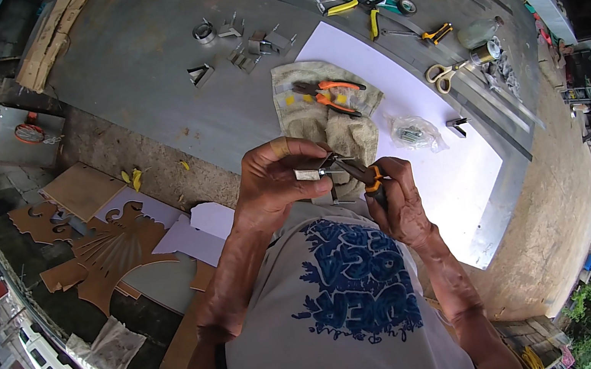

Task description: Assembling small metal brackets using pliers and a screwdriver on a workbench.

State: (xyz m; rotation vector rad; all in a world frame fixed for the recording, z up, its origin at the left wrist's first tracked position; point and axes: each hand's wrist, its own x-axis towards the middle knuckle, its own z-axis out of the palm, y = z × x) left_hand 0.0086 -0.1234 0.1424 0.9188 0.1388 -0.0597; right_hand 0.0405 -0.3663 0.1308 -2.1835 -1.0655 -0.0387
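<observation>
My left hand (272, 184) pinches a small bent metal bracket (309, 174) between thumb and fingers, in front of my chest. My right hand (401, 206) is wrapped round pliers (360, 173) with orange and black handles. Their dark jaws reach to the bracket's right side; whether they grip it or only touch it, I cannot tell. Just beyond my hands, a second pair of pliers (334, 95) with orange handles lies spread on a folded beige cloth (293, 129). To the right, a clear plastic bag (415, 133) of small metal pieces rests on a white sheet (452, 194).
Several metal brackets (242, 60) and a metal ring (203, 33) lie on the grey metal table (141, 85). Scissors (441, 78), yellow-handled tools (374, 24) and a glass jar (479, 33) stand or lie at the far right. Brown cut-out panels (109, 252) are at the left.
</observation>
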